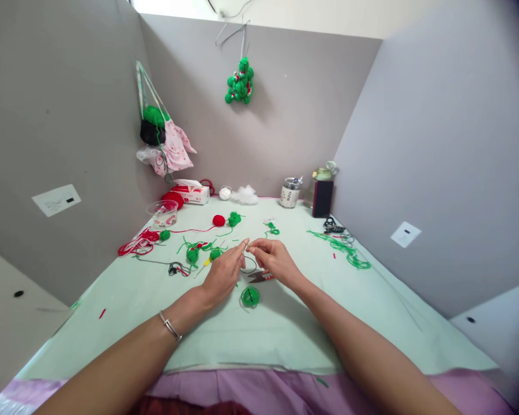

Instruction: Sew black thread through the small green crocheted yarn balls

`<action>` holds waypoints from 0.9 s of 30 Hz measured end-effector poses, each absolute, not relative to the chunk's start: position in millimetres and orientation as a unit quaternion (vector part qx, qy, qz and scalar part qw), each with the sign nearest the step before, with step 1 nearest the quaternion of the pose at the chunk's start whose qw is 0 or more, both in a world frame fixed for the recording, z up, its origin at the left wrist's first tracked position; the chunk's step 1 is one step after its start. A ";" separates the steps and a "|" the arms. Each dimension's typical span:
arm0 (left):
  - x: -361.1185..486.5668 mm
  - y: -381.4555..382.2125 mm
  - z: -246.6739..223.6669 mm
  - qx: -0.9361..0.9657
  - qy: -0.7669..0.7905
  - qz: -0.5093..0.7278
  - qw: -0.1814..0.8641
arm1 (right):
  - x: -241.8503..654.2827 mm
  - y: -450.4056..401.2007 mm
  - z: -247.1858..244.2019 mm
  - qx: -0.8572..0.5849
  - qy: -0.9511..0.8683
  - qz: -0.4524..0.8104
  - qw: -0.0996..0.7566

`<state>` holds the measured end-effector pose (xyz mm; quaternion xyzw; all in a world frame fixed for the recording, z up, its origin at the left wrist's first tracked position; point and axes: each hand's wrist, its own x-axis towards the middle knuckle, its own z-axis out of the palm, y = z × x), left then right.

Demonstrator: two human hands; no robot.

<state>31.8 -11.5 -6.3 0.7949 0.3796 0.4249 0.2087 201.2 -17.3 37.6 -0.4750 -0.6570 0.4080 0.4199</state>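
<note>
My left hand (pixel 224 274) and my right hand (pixel 275 259) meet above the middle of the table, fingertips almost touching. Both are closed in a pinch on a thin dark yarn (pixel 253 266), which hangs in a loop between them. Some of it seems wound at the left fingers; the exact grip is too small to see. Thread snips (pixel 259 277) with dark blades lie just beneath my right hand. Nearer to me rests a small green yarn coil (pixel 249 297). Left of my left hand are a green crocheted ball (pixel 215 253) and a yellow-handled crochet hook (pixel 207 261).
Red yarn (pixel 140 243) and a plastic tub (pixel 164 214) sit at the left, green strands (pixel 346 251) at the right. A tissue box (pixel 194 193), a pen tin (pixel 290 193) and a phone (pixel 322 199) stand at the back. Grey partitions (pixel 294 109) enclose the table.
</note>
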 end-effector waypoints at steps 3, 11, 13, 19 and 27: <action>31.1 -11.6 -4.9 0.801 0.378 0.415 0.209 | 200.9 -17.2 37.0 -0.483 -0.657 0.394 0.424; 28.8 -10.7 -6.6 0.813 0.396 0.384 0.184 | 200.9 -16.6 36.4 -0.496 -0.646 0.411 0.409; 28.3 -10.2 -8.6 0.820 0.398 0.374 0.170 | 200.6 -16.9 37.8 -0.497 -0.647 0.409 0.410; 27.2 -9.8 -10.6 0.837 0.389 0.372 0.100 | 202.3 -16.3 40.1 -0.486 -0.668 0.404 0.392; 27.8 -8.3 -10.4 0.831 0.385 0.401 0.006 | 205.9 -14.1 40.6 -0.466 -0.658 0.432 0.404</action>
